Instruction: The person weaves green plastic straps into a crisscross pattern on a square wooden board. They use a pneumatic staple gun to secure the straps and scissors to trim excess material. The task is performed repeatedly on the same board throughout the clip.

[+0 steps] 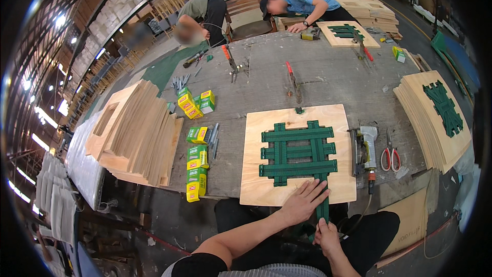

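Note:
In front of me a square plywood board (344,123) lies at the table's near edge. Dark green webbing straps (297,136) cross over and under each other on it. One green webbing strap (322,211) runs down past the board's near edge toward my lap. My left hand (306,201) rests flat, fingers stretched, on the board's near edge and the top of that strap. Below it, my right hand (327,237) is closed round the strap's lower part. A pneumatic staple gun (368,149) with a hose lies beside the board, and red-handled snips (390,155) lie farther right.
Stacked plywood boards stand at left (138,138) and right (430,118), the right stack topped with a webbing piece (443,109). Yellow-green boxes (197,166) and metal staple strips (213,141) lie left. Red-handled pliers (291,79) lie ahead. Two people (312,5) occupy the far side.

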A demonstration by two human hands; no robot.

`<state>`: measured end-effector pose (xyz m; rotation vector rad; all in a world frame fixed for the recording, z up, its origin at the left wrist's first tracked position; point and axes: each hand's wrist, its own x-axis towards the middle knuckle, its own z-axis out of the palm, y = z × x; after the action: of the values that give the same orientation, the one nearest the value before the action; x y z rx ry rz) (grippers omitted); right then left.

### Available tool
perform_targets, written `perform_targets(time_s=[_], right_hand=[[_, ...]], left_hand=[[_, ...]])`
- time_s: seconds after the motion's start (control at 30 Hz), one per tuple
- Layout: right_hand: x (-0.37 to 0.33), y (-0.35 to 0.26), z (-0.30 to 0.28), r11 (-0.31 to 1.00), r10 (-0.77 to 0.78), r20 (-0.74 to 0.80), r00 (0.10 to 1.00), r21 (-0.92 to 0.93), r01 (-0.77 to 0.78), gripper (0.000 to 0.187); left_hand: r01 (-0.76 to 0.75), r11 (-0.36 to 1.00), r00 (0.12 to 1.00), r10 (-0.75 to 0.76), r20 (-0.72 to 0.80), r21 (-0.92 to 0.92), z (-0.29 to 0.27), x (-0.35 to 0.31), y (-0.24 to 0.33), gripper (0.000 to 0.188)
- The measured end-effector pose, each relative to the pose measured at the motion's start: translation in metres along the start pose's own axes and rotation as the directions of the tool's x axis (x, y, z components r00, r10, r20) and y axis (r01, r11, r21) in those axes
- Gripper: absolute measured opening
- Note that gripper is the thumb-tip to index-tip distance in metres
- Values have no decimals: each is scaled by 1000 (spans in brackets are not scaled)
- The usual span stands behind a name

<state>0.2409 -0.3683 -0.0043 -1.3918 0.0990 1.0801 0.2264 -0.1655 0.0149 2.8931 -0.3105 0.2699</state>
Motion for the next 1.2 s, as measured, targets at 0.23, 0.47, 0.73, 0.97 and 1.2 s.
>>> perform_targets(time_s=[0.23,0.47,0.73,0.97,1.2], right_hand=[[-8,1,0,1000,2,2,1000,2,-2,46],[6,6,-1,1000,2,18,1000,-11,-1,42],[-4,4,4,1000,-22,-4,1000,-6,22,43],[-5,6,17,995,-30,7,1000,-97,30,44],[-8,3,19,986,-64,9,998,-151,64,41]], left_hand=[[-46,999,997,45,-60,-16,6,-2,3,80],[-45,999,999,45,17,-12,7,3,-2,79],[-55,998,998,55,6,13,7,4,-1,74],[-38,999,997,39,-66,22,8,-3,-2,80],[-21,1000,995,22,-101,9,4,-1,1,72]])
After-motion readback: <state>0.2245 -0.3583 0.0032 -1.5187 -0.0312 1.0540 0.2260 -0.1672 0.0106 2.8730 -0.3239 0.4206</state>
